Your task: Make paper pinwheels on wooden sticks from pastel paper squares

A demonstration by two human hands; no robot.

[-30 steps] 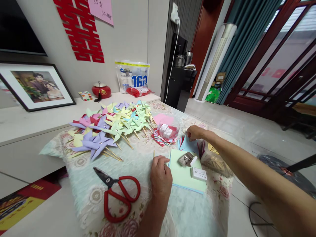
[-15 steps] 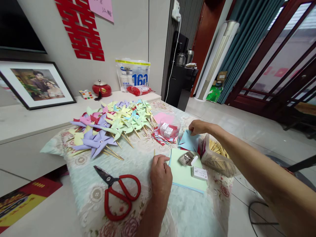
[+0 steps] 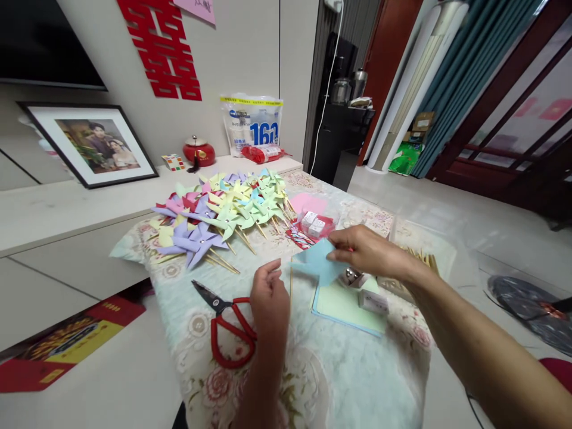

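My right hand (image 3: 364,250) pinches a light blue paper sheet (image 3: 315,262) between thumb and fingers, raised over the tablecloth. My left hand (image 3: 270,292) is near the sheet's left side, fingers loosely apart with nothing in them. Just right of it lies a thin wooden stick (image 3: 292,289). Scissors with red handles (image 3: 232,316) rest left of my left hand, one loop partly behind it. Beneath the blue sheet is a stack of pale green paper (image 3: 344,313), bearing a small white box (image 3: 374,301) and an opened box of shiny metal pins (image 3: 351,276).
Finished paper pinwheels (image 3: 236,208) on sticks are heaped at the far left. A clear tub of sticks (image 3: 404,286) stands at the right, partly behind my forearm. A red packet (image 3: 324,225) lies behind the sheet. A framed photo (image 3: 100,146) stands on the cabinet.
My right hand has lifted the blue sheet from beside the tub and brought it left, toward my left hand. My left hand's fingers have loosened off the stick. The view has shifted slightly.
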